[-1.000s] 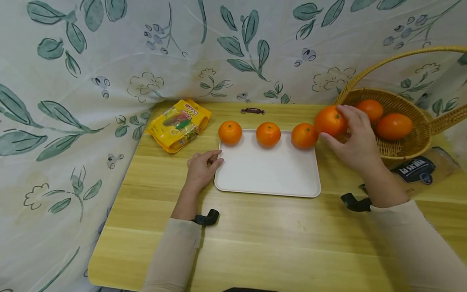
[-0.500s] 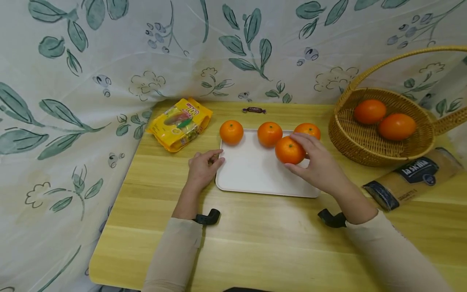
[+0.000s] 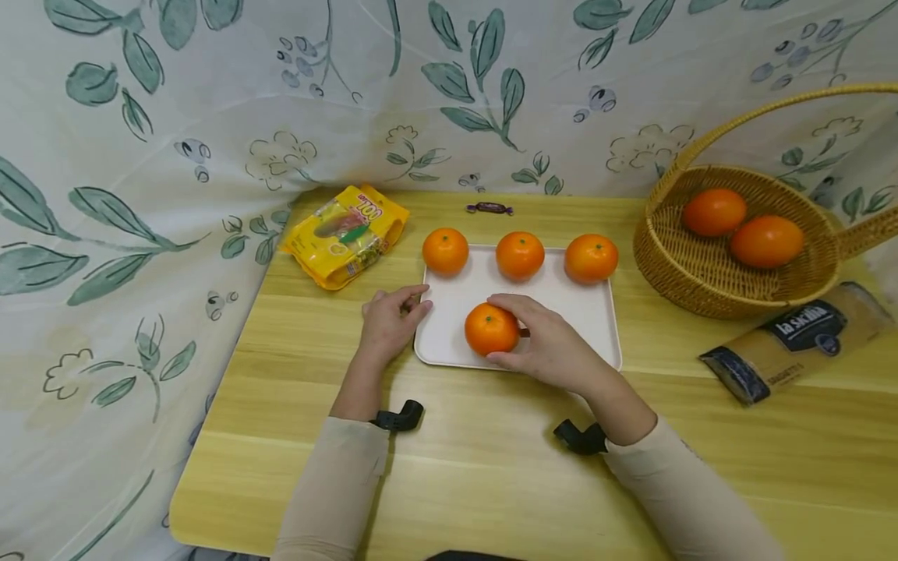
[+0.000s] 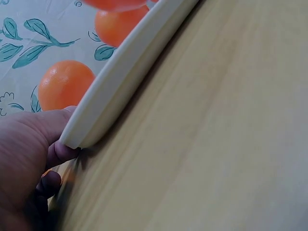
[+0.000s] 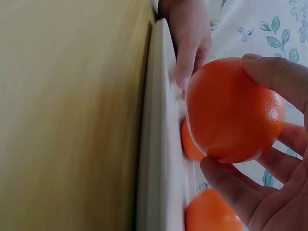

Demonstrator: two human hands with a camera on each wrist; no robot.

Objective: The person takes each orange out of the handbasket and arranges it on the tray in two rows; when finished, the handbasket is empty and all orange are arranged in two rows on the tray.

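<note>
Our right grip (image 3: 554, 351) curls round an orange (image 3: 489, 330) over the tray (image 3: 445, 319); to its left, our left grip (image 3: 389, 327) pinches the tray's edge. We'd best steady that edge, lower the orange gently, and let go only once it rests firmly.

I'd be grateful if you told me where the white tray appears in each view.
Head: the white tray lies near the centre.
Left wrist: the white tray slants from the top edge down toward the left.
Right wrist: the white tray shows edge-on as a steep strip near the middle.
Shared landmark: the left hand, at one end of the tray in all three.
</note>
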